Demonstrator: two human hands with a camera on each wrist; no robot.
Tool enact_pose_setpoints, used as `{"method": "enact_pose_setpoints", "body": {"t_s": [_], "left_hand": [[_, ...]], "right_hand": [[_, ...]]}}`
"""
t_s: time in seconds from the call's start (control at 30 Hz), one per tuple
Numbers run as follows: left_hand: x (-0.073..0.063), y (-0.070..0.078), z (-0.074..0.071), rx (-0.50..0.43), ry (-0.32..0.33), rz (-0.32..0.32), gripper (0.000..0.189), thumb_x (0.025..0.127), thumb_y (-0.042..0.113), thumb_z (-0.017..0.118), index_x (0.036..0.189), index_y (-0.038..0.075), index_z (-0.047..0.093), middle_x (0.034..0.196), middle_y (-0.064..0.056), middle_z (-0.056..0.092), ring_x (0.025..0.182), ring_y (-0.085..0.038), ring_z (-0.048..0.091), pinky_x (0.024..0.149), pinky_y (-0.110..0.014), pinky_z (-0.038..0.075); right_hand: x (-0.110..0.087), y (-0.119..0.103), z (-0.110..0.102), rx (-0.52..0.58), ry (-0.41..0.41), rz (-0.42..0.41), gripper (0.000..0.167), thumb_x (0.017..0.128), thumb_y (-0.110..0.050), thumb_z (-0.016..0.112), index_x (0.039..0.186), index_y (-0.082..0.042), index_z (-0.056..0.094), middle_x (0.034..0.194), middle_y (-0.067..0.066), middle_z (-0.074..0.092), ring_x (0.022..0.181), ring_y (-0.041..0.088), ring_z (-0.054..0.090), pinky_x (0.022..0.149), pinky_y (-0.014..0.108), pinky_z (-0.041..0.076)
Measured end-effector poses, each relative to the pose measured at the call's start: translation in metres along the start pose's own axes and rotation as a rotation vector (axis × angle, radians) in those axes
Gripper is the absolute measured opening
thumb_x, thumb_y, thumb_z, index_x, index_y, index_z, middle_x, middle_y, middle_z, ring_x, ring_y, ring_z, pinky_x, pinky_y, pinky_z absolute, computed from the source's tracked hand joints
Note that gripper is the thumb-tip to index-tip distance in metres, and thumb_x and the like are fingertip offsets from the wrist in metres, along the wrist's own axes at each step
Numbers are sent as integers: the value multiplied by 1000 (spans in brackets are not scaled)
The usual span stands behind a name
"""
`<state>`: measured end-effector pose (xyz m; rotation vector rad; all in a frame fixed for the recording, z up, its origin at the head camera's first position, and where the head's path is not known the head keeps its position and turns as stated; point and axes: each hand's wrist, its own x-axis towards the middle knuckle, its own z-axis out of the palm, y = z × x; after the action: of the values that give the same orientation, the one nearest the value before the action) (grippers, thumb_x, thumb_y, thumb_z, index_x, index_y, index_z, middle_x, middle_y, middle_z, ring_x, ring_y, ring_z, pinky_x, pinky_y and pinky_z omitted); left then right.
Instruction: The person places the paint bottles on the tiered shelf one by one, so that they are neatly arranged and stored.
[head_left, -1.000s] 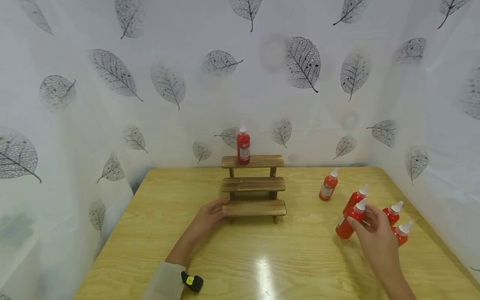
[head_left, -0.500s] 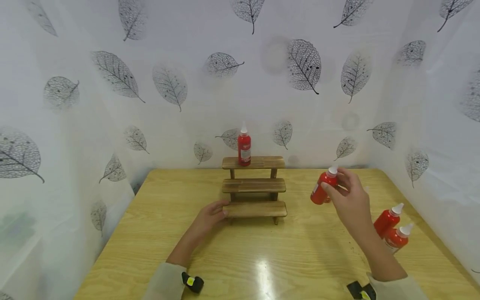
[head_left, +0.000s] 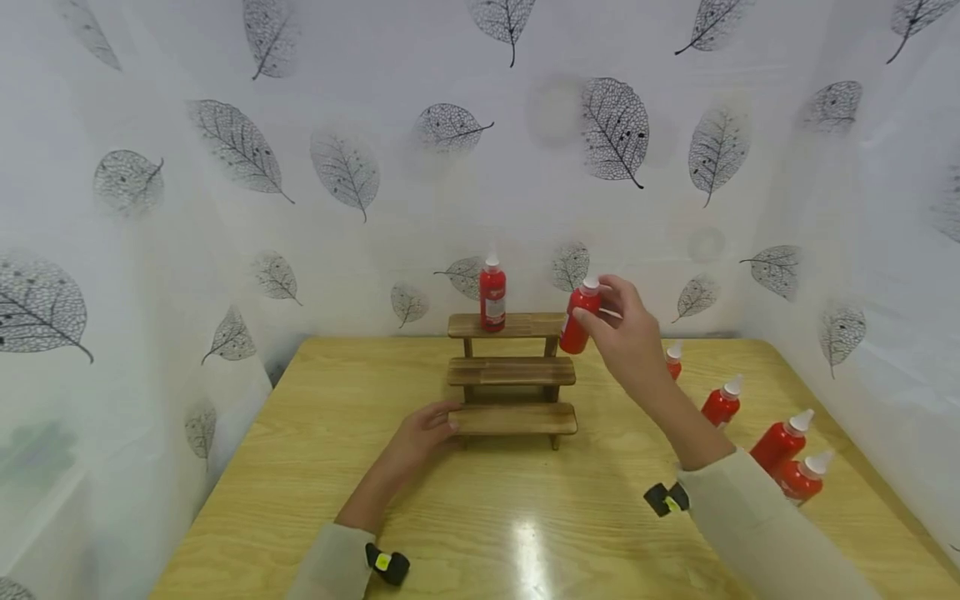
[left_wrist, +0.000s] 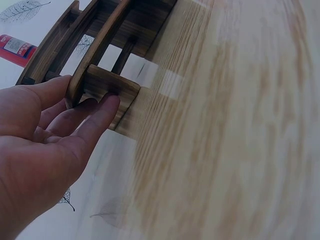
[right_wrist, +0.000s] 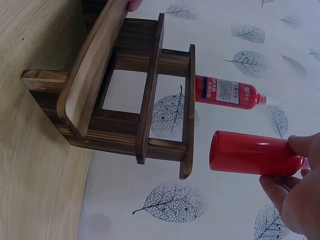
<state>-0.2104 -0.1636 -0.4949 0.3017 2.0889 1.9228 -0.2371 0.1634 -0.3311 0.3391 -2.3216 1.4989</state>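
Note:
My right hand (head_left: 628, 337) holds a red squeeze bottle (head_left: 576, 327) by its upper part, thumb on one side and fingers on the other. The bottle tilts slightly beside the right end of the top step; in the right wrist view its base (right_wrist: 216, 151) hangs clear of the wood. A second red bottle (head_left: 492, 300) with a white pointed cap stands upright on the left part of that step. My left hand (head_left: 417, 437) grips the left end of the lowest step of the three-tier wooden stand (head_left: 517, 421). In the left wrist view, its thumb and fingers (left_wrist: 102, 112) lie around the step's end.
Several more red bottles stand on the right of the table (head_left: 300, 467): one (head_left: 673, 365) partly behind the right arm, one (head_left: 722, 406) nearer, and a close pair (head_left: 780, 446) by the right edge. A leaf-printed white curtain (head_left: 420, 200) surrounds the table's back and sides.
My right hand has taken a red bottle from the group at the right and carried it left and up to the top step. The left hand keeps its place on the stand.

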Motion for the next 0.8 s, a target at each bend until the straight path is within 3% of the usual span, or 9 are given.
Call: {"method": "enact_pose_setpoints", "body": {"t_s": [0.2,0.4,0.57,0.8], "left_hand": [[0,2,0,-5,3,-8,48,103,20,59,148,5,47,157,-21,39,140,-36,46,112,-45,47],[0,1,0,3,20,-18,48,102,22,61,147,7,49,158,-20,38,145,-37,39,116,-49,43],[0,0,0,18,36,-16,47,101,23,62,145,9,51,161,-18,34,150,-39,29,120,-56,33],[0,0,0,26,36,0,48,101,23,63,145,8,52,160,-18,35,150,-40,30,121,-56,32]], "right_hand": [[26,0,20,-2,-3,-41,57,97,-23,69,145,-7,43,139,17,60,125,31,60,106,47,52],[45,1,35,0,-19,-36,54,98,-21,69,144,-9,44,137,18,60,126,31,60,106,48,52],[55,4,45,1,-29,-38,51,97,-18,69,140,-7,46,135,19,62,125,31,60,106,47,52],[59,9,52,-27,-26,-34,54,96,-18,70,143,-7,45,137,18,61,125,30,61,106,46,53]]}}
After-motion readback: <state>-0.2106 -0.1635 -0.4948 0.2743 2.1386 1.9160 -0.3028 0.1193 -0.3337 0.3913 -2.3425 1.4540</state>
